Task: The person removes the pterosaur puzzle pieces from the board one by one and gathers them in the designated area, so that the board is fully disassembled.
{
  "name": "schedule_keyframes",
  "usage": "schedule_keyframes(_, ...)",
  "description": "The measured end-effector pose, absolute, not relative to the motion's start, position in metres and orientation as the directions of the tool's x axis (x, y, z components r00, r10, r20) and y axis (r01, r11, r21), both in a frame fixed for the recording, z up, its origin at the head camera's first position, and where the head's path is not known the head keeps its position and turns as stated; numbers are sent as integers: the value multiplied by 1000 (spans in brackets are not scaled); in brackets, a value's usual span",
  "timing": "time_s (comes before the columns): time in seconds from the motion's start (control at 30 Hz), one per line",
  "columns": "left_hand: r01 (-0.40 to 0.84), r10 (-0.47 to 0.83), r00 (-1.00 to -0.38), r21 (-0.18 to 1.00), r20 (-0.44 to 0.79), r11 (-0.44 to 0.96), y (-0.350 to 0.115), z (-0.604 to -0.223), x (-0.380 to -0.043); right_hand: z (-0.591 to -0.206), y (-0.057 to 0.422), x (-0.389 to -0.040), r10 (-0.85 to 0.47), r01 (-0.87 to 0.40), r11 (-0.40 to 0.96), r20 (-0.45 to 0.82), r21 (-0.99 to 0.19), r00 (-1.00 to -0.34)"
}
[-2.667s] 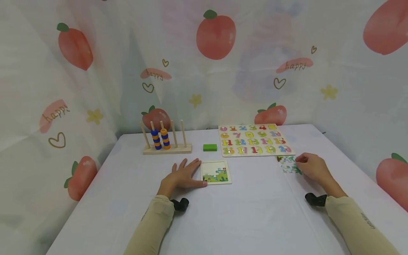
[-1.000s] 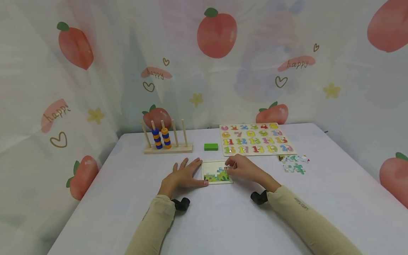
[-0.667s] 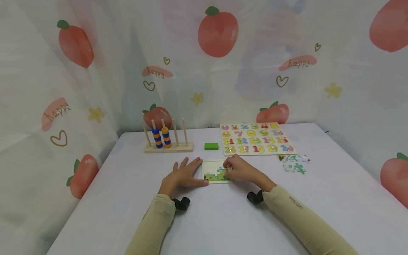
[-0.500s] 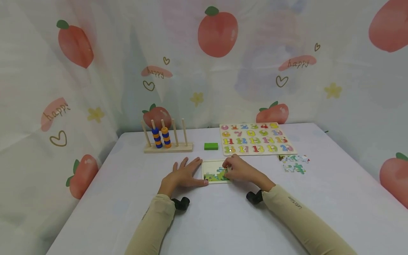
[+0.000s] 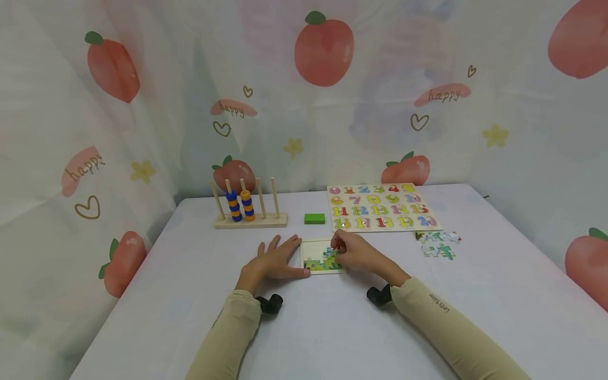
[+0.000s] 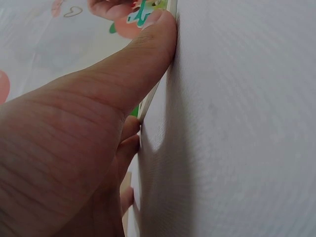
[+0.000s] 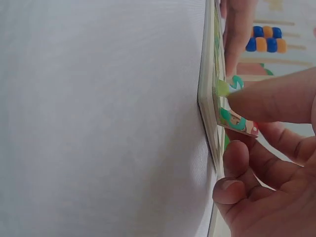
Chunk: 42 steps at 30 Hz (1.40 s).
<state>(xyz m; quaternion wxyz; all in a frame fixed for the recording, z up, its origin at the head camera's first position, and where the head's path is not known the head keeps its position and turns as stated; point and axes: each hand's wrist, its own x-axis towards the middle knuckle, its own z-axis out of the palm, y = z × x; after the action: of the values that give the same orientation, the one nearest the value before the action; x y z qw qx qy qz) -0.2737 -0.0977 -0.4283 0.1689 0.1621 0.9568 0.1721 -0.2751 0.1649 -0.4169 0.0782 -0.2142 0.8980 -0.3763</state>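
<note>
A small jigsaw puzzle tray lies on the table, with green pieces along its lower part and bare board at upper left. My left hand is spread beside it, thumb at the near left corner and fingertips at the left edge. My right hand is over the tray's right side. Between its thumb and fingers it pinches a jigsaw puzzle piece with teal and red print, tilted up from the tray's surface. In the left wrist view that piece shows beyond my left thumb.
Loose jigsaw pieces lie at the right, near a wooden number board. Behind the tray sits a green block. A wooden peg stand with blue and orange beads stands at back left.
My right hand has moved left from the loose pieces to the tray's right side, bringing a piece. Over the last half second it shifts only slightly. The left hand stays in place.
</note>
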Motion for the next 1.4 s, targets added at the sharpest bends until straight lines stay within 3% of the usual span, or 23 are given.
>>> schedule_keyframes(0.73,254,375,-884,387,-278,886,-97,-424,-273,-418,177,-275,-444,-367,591,90,-719,-891)
schedule_keyframes(1.4,268,397,-881,420,-258,867,-100,-421,-268,-404,240,-268,-335,-278,632,68,-724,-940)
